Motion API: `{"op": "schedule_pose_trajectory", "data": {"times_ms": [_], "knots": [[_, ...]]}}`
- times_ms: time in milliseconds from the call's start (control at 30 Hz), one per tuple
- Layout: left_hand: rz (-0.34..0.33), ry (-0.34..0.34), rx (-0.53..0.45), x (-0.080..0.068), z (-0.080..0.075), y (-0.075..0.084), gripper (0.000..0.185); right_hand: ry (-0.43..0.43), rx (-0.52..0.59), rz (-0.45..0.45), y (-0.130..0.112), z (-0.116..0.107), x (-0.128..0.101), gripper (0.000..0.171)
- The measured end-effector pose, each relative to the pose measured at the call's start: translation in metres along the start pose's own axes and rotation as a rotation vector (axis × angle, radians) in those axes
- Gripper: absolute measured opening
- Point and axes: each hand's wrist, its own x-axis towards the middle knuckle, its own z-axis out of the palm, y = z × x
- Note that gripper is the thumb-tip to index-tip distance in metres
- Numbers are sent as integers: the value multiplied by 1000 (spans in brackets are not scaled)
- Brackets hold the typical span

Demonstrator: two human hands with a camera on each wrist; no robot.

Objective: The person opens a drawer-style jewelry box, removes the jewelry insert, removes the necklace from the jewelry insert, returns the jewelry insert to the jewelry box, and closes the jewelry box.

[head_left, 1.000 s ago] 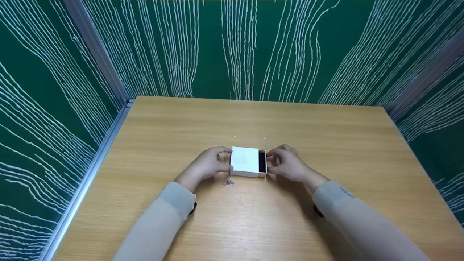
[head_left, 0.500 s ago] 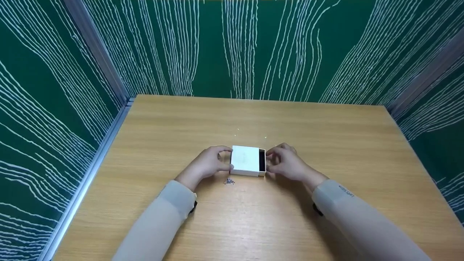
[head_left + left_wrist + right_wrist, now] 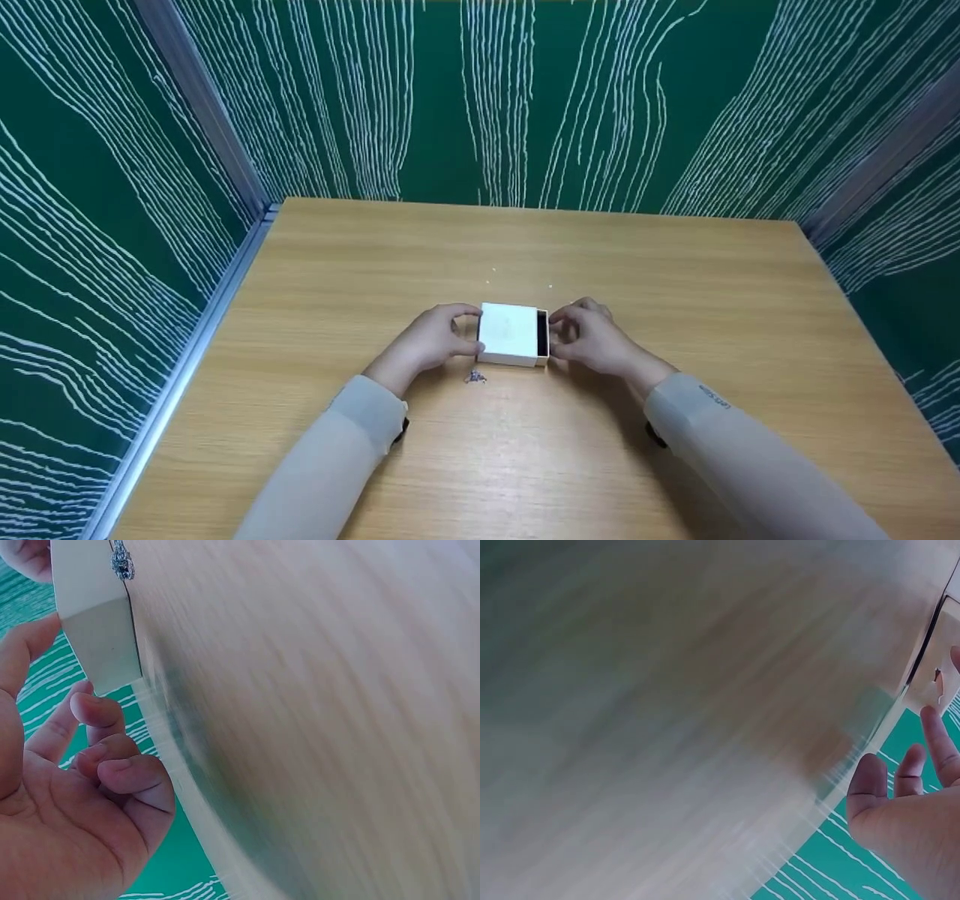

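A small white sliding box (image 3: 508, 334) lies on the wooden table (image 3: 675, 270) at its middle. Its drawer (image 3: 541, 334) sticks out a little on the right, showing a thin strip of black inside. My left hand (image 3: 469, 328) grips the box's left end between thumb and fingers. My right hand (image 3: 556, 332) pinches the drawer's right end. In the left wrist view the box (image 3: 94, 622) stands beside my curled fingers (image 3: 112, 765). In the right wrist view a fingertip (image 3: 939, 735) touches the drawer's end (image 3: 934, 671).
A small tangled silvery trinket (image 3: 474, 376) lies on the table just in front of the box's left corner; it also shows in the left wrist view as the trinket (image 3: 121, 561). Green walls with white lines close in the table on three sides.
The drawer has slid left into the box, so the black gap is narrower. My right hand moved left with it. The left hand has stayed put.
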Motion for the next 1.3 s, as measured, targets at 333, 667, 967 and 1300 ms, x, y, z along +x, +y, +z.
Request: {"op": "schedule_pose_trajectory", "data": {"times_ms": [333,667,967,1300], "knots": [[-9,2,20,1,1,0,66,9,17,3,-2,4,1,56],[-13,2,5,0,0,0,66,-2,26,-17,-4,9,6,54],[-20,7,-2,-2,0,2,66,-10,30,8,-4,11,10,53],[2,6,-1,0,0,-1,66,-13,21,19,-7,12,11,52]]}}
